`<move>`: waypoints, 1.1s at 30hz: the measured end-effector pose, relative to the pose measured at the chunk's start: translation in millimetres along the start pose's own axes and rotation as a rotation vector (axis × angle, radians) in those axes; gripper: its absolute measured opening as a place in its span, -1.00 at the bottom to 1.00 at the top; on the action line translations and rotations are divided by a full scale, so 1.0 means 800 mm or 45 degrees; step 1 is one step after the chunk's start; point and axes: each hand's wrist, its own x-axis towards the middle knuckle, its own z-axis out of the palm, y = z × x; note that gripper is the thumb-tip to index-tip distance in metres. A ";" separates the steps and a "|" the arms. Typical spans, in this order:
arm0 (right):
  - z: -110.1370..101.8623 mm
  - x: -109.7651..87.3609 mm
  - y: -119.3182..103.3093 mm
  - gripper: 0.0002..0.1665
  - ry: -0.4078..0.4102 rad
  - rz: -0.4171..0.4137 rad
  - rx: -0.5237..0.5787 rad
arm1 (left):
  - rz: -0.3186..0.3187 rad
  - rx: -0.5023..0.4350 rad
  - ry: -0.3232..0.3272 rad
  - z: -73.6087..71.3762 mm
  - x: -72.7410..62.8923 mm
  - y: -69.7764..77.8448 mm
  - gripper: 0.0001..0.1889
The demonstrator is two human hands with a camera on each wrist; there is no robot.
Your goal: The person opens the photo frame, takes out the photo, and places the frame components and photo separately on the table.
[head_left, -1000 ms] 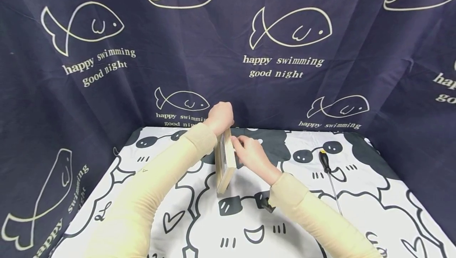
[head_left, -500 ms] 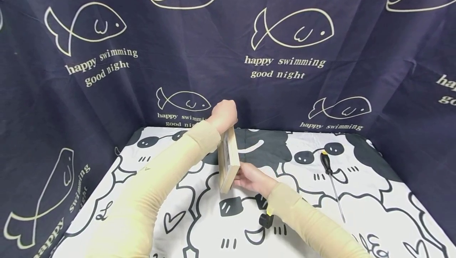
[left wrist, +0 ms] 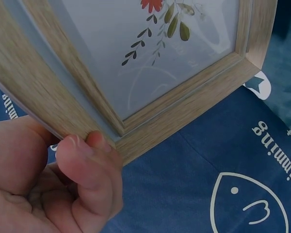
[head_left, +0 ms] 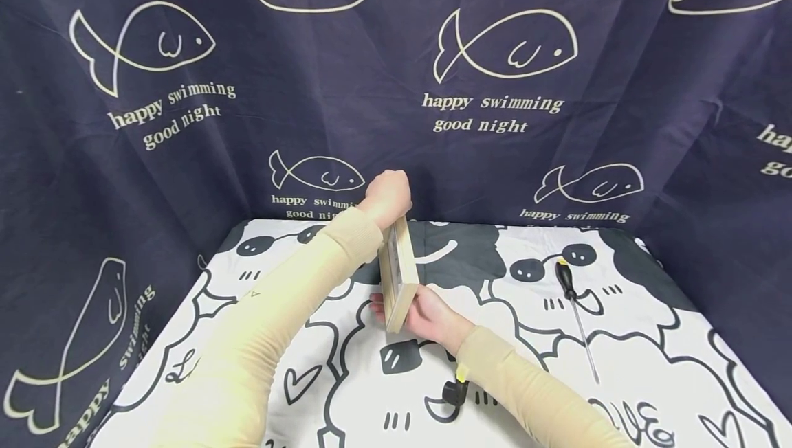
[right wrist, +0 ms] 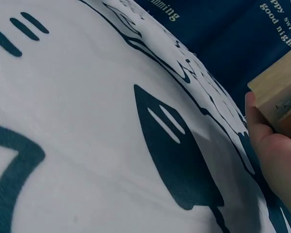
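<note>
A light wooden picture frame [head_left: 402, 266] is held up on edge above the table; its front, with a printed red flower and green leaves, shows in the left wrist view. My left hand [head_left: 388, 195] grips the upper far end, thumb and fingertips pinching a corner of the frame [left wrist: 184, 116]. At the lower near end is my right hand [head_left: 433, 314], its palm to the right of the frame and its fingertips showing past the left side. In the right wrist view, the right hand [right wrist: 276, 155] lies against the frame's corner [right wrist: 276, 92], with some fingers out of sight.
A screwdriver [head_left: 566, 282] with a black and yellow handle lies on the right of the table. Partly under the right sleeve lies a black and yellow object [head_left: 454, 393] of unclear kind. A patterned cloth [head_left: 346, 393] covers the table; a dark blue curtain [head_left: 396, 91] hangs behind.
My right hand has moved from beside the frame's upper part down to its lower end, and its fingers now reach past the left side. The left hand keeps its grip, with the frame slightly turned.
</note>
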 end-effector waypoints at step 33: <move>-0.023 -0.041 -0.020 -0.61 0.234 0.021 -0.100 | 0.055 -0.190 -0.008 0.015 -0.006 -0.018 -0.78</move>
